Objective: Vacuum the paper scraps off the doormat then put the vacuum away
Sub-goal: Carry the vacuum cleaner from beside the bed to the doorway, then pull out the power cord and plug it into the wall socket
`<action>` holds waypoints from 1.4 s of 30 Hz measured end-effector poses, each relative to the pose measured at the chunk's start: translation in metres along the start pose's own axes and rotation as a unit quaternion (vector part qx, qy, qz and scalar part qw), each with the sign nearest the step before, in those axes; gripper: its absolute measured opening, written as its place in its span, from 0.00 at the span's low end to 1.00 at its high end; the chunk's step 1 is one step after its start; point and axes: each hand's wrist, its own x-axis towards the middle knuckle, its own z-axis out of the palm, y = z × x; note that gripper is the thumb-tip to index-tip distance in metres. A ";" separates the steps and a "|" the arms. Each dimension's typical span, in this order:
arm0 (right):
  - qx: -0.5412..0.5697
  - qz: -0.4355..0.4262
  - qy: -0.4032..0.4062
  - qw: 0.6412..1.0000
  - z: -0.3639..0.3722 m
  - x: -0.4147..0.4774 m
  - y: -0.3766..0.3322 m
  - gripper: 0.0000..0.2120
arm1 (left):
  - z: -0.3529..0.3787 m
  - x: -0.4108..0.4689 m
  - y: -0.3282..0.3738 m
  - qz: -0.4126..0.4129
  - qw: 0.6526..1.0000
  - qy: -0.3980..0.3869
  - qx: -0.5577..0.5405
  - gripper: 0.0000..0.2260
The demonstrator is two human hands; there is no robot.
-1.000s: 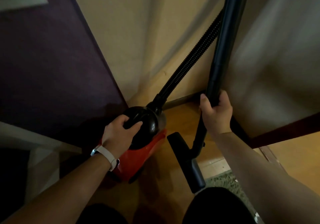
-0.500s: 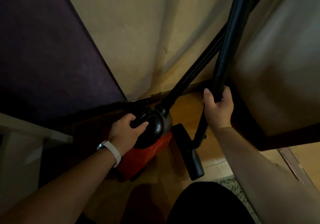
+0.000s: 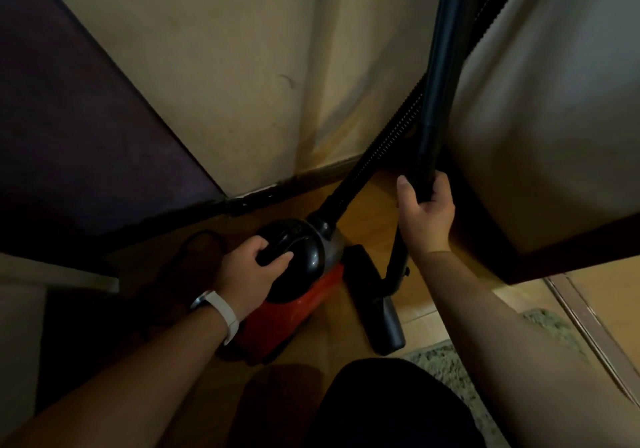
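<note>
A: Where the wall point(image 3: 225, 83) meets the floor point(image 3: 374, 212), is that the vacuum point(image 3: 294, 312)?
B: Yes. Red body, black top; on the floor or just above it, cannot tell. Wand point(image 3: 440, 101) upright beside it, nozzle point(image 3: 377, 309) near the mat point(image 3: 446, 364).
A: Fingers?
B: Left hand point(image 3: 246, 274) curled round the top handle. Right hand point(image 3: 426, 212) wrapped round the wand, low down.

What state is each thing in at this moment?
vacuum body: down at the floor.
hose: attached to the vacuum body.
wand: held near upright.
floor nozzle: low beside the vacuum body.
left hand: grips the handle.
right hand: grips the wand.
</note>
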 end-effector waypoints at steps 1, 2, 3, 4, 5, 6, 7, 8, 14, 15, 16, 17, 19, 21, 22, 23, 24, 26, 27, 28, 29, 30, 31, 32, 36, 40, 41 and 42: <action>0.003 -0.002 0.002 1.000 -0.002 0.002 0.002 0.07 | 0.002 0.000 -0.002 0.003 1.000 0.001 0.005 0.11; 0.003 -0.004 0.004 1.000 -0.005 0.004 0.004 0.07 | 0.005 0.000 -0.005 0.005 1.000 0.002 0.010 0.11; 0.002 -0.007 0.006 1.000 -0.007 0.005 0.007 0.07 | 0.007 0.001 -0.008 0.004 1.000 0.003 0.013 0.12; 0.002 -0.009 0.009 1.000 -0.008 0.006 0.010 0.07 | 0.008 0.002 -0.010 0.002 1.000 0.006 0.013 0.12; 0.003 -0.012 0.012 1.000 -0.009 0.008 0.011 0.07 | 0.010 0.005 -0.013 0.004 1.000 0.009 0.013 0.12; 0.002 -0.015 0.011 1.000 -0.009 0.008 0.012 0.07 | 0.011 0.006 -0.014 0.009 1.000 0.011 0.013 0.13; 0.002 -0.017 0.010 1.000 -0.008 0.008 0.014 0.06 | 0.013 0.007 -0.014 0.014 1.000 0.011 0.014 0.13; 0.003 -0.018 0.010 1.000 -0.008 0.007 0.014 0.07 | 0.014 0.008 -0.013 0.018 1.000 0.008 0.016 0.12; 0.011 -0.008 0.025 1.000 -0.004 0.002 0.010 0.09 | 0.009 0.010 -0.013 0.040 0.999 -0.026 -0.007 0.09; 0.009 -0.001 0.024 1.000 -0.004 0.001 0.009 0.11 | 0.008 0.011 -0.015 0.041 0.998 -0.035 -0.016 0.08; 0.005 0.005 0.020 1.000 -0.005 0.000 0.008 0.12 | 0.008 0.011 -0.015 0.041 0.998 -0.041 -0.024 0.07; -0.004 0.011 0.017 1.000 -0.006 -0.003 0.006 0.14 | 0.008 0.012 -0.016 0.042 0.998 -0.046 -0.030 0.07; -0.025 0.016 0.018 0.999 -0.009 -0.010 0.004 0.18 | 0.008 0.012 -0.016 0.046 0.997 -0.054 -0.039 0.06; -0.037 0.014 0.042 0.998 -0.012 -0.019 0.001 0.20 | 0.007 0.013 -0.017 0.051 0.996 -0.064 -0.042 0.07; -0.039 0.011 0.059 0.997 -0.014 -0.022 -0.001 0.19 | 0.005 0.014 -0.018 0.055 0.996 -0.065 -0.040 0.08; -0.038 0.007 0.076 0.996 -0.015 -0.026 -0.004 0.18 | 0.003 0.014 -0.019 0.058 0.996 -0.065 -0.037 0.09; -0.038 0.000 0.089 0.995 -0.016 -0.029 -0.007 0.16 | -0.001 0.015 -0.021 0.066 0.995 -0.065 -0.034 0.11; -0.045 -0.027 0.103 0.993 -0.016 -0.034 -0.013 0.14 | -0.012 0.018 -0.027 0.087 0.993 -0.065 -0.043 0.16; -0.054 -0.042 0.103 0.992 -0.015 -0.036 -0.016 0.14 | -0.021 0.020 -0.031 0.100 0.992 -0.064 -0.043 0.17; -0.063 -0.054 0.100 0.991 -0.013 -0.039 -0.019 0.14 | -0.031 0.022 -0.037 0.114 0.991 -0.060 -0.035 0.16; -0.070 -0.064 0.093 0.991 -0.010 -0.042 -0.023 0.14 | -0.042 0.025 -0.045 0.123 0.991 -0.056 -0.016 0.15; -0.074 -0.075 0.080 0.991 -0.006 -0.045 -0.028 0.14 | -0.054 0.027 -0.054 0.133 0.990 -0.051 0.005 0.14; -0.078 -0.087 0.062 0.991 0.000 -0.050 -0.033 0.14 | -0.066 0.030 -0.065 0.139 0.989 -0.048 0.030 0.13; -0.082 -0.101 0.038 0.991 0.008 -0.055 -0.038 0.14 | -0.078 0.032 -0.076 0.141 0.987 -0.051 0.052 0.12; -0.110 -0.127 -0.111 0.980 0.053 -0.079 -0.055 0.10 | -0.121 0.035 -0.122 0.153 0.974 -0.081 0.149 0.10; -0.247 -0.211 -0.316 0.891 0.102 -0.107 -0.068 0.14 | -0.148 0.032 -0.187 0.125 0.960 -0.092 0.233 0.11; -0.291 -0.238 -0.358 0.855 0.114 -0.113 -0.069 0.16 | -0.149 0.032 -0.204 0.111 0.960 -0.097 0.239 0.11; -0.325 -0.258 -0.393 0.820 0.125 -0.119 -0.071 0.18 | -0.149 0.032 -0.219 0.099 0.959 -0.103 0.243 0.11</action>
